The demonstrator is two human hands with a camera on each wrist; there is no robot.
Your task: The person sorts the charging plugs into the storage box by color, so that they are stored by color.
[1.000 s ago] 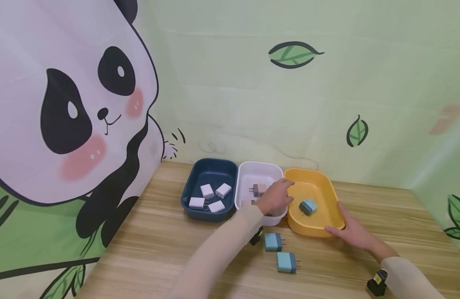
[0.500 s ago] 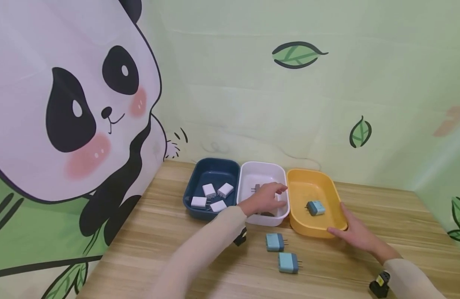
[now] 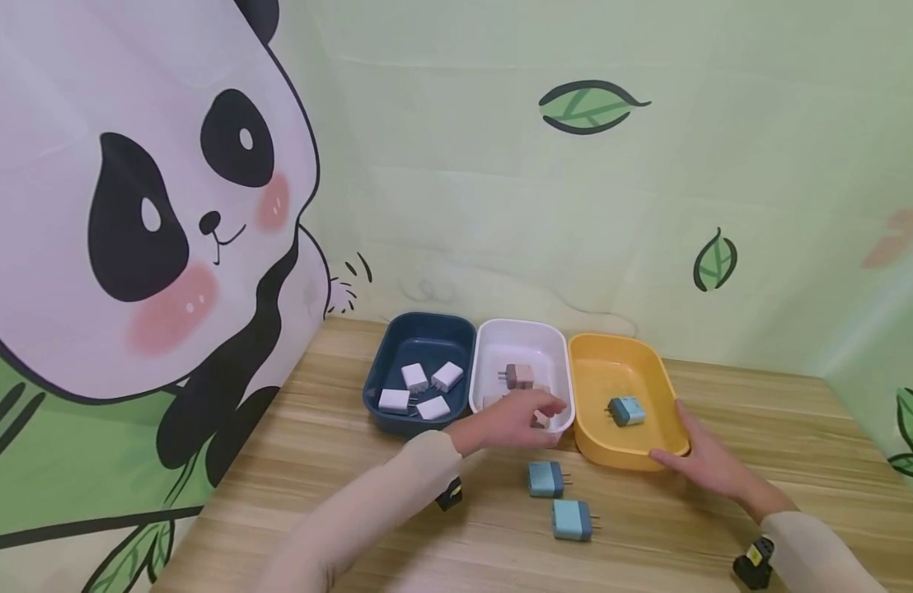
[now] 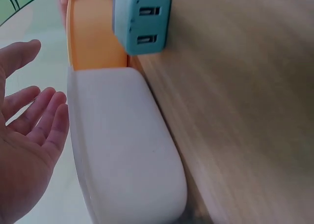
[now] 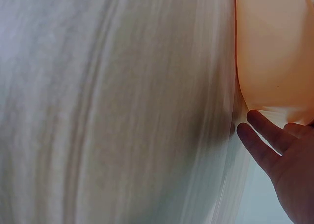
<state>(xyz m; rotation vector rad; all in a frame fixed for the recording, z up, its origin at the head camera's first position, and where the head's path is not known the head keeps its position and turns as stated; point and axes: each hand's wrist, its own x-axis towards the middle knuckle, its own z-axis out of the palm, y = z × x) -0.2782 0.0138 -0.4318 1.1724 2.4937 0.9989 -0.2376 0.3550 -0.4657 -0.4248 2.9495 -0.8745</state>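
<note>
My left hand (image 3: 516, 418) hovers over the front of the white bin (image 3: 522, 338), fingers loosely spread and holding nothing. In the left wrist view, its bare palm and fingers show beside the white bin's wall (image 4: 122, 145). My right hand (image 3: 701, 453) rests against the front right corner of the yellow bin (image 3: 615, 352), thumb at the front and straight fingers along the side. Inside that bin lies a teal charger plug (image 3: 625, 410). Two more teal charger plugs, one nearer the bins (image 3: 545, 479) and one closer to me (image 3: 572, 520), lie on the table.
Left of the white bin stands a navy bin (image 3: 430, 329) with several white charger plugs (image 3: 414, 377). Pinkish-brown charger plugs (image 3: 519, 376) lie in the white bin, partly behind my left hand. The wooden table (image 3: 760, 403) meets a printed backdrop (image 3: 464, 206).
My left hand has drawn back from the yellow bin's edge, leftward and toward me over the white bin. The teal plug in the yellow bin shifted and turned slightly. My right hand stays at the corner.
</note>
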